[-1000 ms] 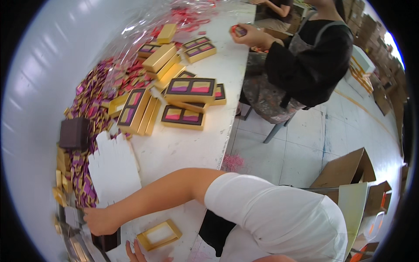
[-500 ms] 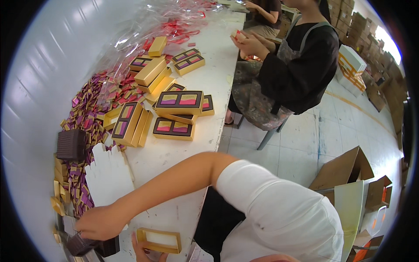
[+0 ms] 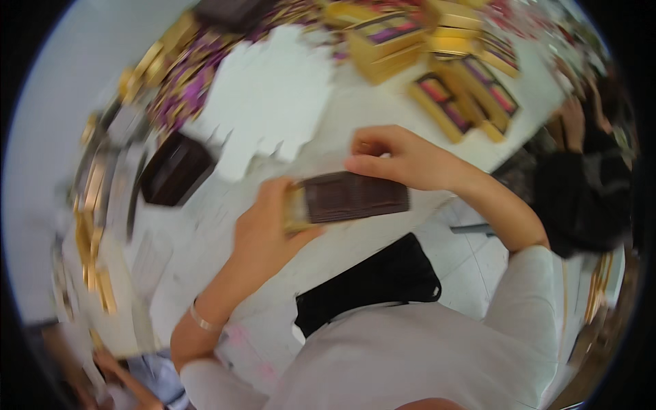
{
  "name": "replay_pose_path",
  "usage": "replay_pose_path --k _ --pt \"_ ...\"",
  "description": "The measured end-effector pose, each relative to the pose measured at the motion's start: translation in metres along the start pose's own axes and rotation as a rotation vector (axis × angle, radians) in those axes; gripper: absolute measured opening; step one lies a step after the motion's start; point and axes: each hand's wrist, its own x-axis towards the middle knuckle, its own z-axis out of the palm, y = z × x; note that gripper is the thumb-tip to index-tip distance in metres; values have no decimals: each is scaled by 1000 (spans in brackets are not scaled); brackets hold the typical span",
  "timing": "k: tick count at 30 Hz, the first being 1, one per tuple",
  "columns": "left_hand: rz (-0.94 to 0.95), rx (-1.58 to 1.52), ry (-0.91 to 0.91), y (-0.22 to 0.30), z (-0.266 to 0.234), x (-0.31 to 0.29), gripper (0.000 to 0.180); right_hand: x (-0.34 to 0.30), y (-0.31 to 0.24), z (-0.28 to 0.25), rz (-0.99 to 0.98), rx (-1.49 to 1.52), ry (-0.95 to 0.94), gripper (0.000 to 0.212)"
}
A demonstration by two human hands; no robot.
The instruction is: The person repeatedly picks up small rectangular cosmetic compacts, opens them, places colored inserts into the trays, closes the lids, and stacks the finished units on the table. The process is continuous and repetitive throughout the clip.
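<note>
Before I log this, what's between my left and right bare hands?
Between left hand and right hand, the head view shows a dark brown, ridged rectangular tray and gold rectangular box.

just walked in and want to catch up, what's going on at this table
A person holds a small gold box by its left end in their left hand. A dark brown insert lies over most of the box; blur hides how deep it sits. The right hand is at the insert's upper right edge, fingers curled. Another dark brown piece rests on the table beside a white sheet, with gold boxes of pink and purple pieces farther off.
</note>
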Motion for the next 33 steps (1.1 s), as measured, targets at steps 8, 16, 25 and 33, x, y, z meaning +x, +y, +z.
replay_pose_path --k 8,16,25,33 --pt "5 -18 -7 -3 10 6 70 3 -20 14 -351 -644 243 29" --pt "135 -127 123 -19 24 7 69 -27 7 2 -568 -700 -26 43" --pt "3 -140 63 -16 20 3 69 -29 -7 32 -598 -1321 -128 65" --pt "13 -109 93 -17 25 0 72 -18 -12 23 -565 -950 25 68"
